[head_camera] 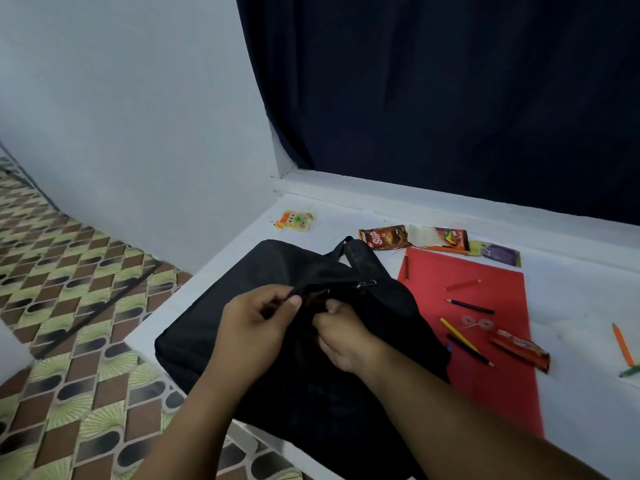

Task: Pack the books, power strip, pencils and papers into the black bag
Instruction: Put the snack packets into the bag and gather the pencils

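Observation:
The black bag (pixel 221 320) lies on the white ledge, its top facing away from me. My left hand (pixel 258 327) pinches the fabric at the bag's zipped opening between thumb and fingers. My right hand (pixel 346 337) grips the fabric just right of it, fingers curled. A metal zip pull (pixel 367 284) shows near the opening. A red paper sheet (pixel 491 393) lies to the right of the bag. Several pencils rest on it, among them a red one (pixel 462 285), a dark one (pixel 471 306) and a yellow one (pixel 459 335). An orange pencil (pixel 622 344) lies farther right.
Snack wrappers (pixel 382 237) (pixel 443 239) and a purple packet (pixel 498 253) lie at the back of the white ledge (pixel 571 306); a yellow packet (pixel 294 220) sits near the corner. A red wrapper (pixel 521 348) lies on the sheet. A dark curtain hangs behind. Patterned floor lies to the left.

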The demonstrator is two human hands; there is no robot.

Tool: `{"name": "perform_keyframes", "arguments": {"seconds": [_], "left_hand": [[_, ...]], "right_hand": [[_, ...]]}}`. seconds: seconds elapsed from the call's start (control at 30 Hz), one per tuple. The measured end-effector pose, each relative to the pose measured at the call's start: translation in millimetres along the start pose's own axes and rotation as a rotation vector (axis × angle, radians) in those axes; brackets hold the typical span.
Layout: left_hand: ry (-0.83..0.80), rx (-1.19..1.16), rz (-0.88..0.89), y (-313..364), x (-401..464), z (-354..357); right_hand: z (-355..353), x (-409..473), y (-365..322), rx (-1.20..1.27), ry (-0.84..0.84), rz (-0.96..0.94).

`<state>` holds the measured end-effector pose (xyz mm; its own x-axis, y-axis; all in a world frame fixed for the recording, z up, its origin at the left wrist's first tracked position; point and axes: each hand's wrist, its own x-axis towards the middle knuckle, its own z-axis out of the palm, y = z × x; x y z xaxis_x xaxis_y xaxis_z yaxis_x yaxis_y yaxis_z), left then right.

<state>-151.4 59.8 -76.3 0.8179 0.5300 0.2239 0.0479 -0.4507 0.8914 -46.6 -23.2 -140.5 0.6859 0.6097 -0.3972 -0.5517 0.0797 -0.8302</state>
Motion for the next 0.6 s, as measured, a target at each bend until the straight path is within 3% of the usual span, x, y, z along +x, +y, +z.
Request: {"name": "perform_keyframes", "arguments": {"seconds": [0.17, 0.37, 0.53, 0.6], "left_hand": [[-0.031, -0.100, -0.103, -5.5, 2.3, -3.0], [-0.143, 0.101, -0.026, -27.0, 6.3, 15.9], [-0.435, 0.337, 0.099, -25.8, 20.1, 28.8], [-0.396, 0.381, 0.188, -22.9, 28.1, 36.2]], "right_hand": [[-28.0, -8.1, 0.7, -0.036, -0.224, 0.055], [-57.1, -36.3, 1.2, -0.230, -0.025, -0.020], [-84.2, -67.4, 5.1, -0.330, 0.198, -0.176], [-95.6, -80.7, 3.9, -0.319, 0.326, -0.261]]}}
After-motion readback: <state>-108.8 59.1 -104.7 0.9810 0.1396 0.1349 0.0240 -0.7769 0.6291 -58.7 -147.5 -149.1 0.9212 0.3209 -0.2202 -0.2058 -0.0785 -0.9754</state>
